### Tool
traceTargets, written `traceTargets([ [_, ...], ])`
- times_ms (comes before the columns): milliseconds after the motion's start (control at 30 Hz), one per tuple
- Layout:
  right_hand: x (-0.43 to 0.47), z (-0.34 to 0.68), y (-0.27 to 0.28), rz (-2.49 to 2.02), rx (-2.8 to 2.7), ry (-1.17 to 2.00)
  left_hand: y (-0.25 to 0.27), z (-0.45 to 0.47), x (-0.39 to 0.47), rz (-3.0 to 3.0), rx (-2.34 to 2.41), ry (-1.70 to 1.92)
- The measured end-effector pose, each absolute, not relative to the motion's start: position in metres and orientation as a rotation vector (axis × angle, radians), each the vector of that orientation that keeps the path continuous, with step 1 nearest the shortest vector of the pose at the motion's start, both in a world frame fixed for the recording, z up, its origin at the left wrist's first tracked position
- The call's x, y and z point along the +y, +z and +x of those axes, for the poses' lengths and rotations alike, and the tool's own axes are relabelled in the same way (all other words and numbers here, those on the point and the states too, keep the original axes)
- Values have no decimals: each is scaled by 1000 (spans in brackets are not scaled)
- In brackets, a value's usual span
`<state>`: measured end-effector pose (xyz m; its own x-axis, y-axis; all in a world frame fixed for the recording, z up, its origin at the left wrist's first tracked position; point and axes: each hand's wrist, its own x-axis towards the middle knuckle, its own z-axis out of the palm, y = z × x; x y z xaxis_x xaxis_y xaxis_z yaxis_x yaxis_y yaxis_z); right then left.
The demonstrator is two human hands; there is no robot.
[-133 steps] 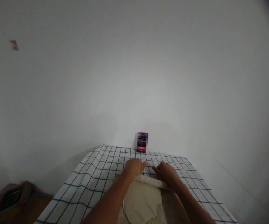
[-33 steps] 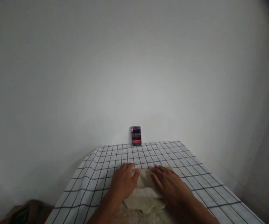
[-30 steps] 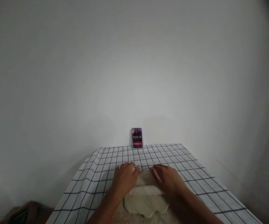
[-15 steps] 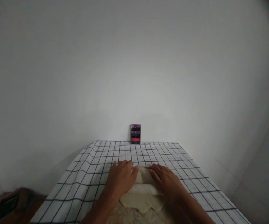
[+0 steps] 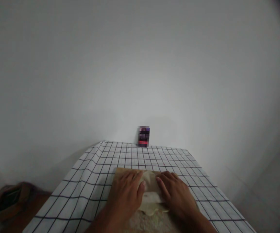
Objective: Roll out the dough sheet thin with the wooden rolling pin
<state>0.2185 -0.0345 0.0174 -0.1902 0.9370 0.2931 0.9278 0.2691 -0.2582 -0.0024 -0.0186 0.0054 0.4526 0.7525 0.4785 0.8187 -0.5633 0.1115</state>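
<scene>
A flattened sheet of pale dough (image 5: 150,181) lies on a floury wooden board (image 5: 151,223). Across the dough, between my hands, runs a whitish bar (image 5: 151,196); its ends are hidden, and I cannot tell whether it is a rolling pin or a fold of dough. My left hand (image 5: 128,191) rests palm down at the left side of the dough, fingers stretched forward and thumb apart. On the right side, my right hand (image 5: 176,191) lies palm down too, its fingers extended toward the far edge. Both palms cover the sides of the dough and the bar.
A white cloth with a dark grid (image 5: 86,191) covers the table. At its far edge a small dark item with a red band (image 5: 143,136), blurred by pixels, stands against the wall (image 5: 140,71). A brown object (image 5: 11,197) is low at the left.
Both hands have come slightly nearer to me, and the board's far edge now shows beyond the fingers. Less of the dough's near part is visible. The view has tilted a little.
</scene>
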Motion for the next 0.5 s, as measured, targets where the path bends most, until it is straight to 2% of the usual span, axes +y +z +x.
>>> traceTargets([
  [300,72,226,15,-1879,-2123,191,39,8,55,-2419,-1825,-542],
  [500,79,227,14,-1838,-2197,165,35,9,60,-2429,-1855,-509],
])
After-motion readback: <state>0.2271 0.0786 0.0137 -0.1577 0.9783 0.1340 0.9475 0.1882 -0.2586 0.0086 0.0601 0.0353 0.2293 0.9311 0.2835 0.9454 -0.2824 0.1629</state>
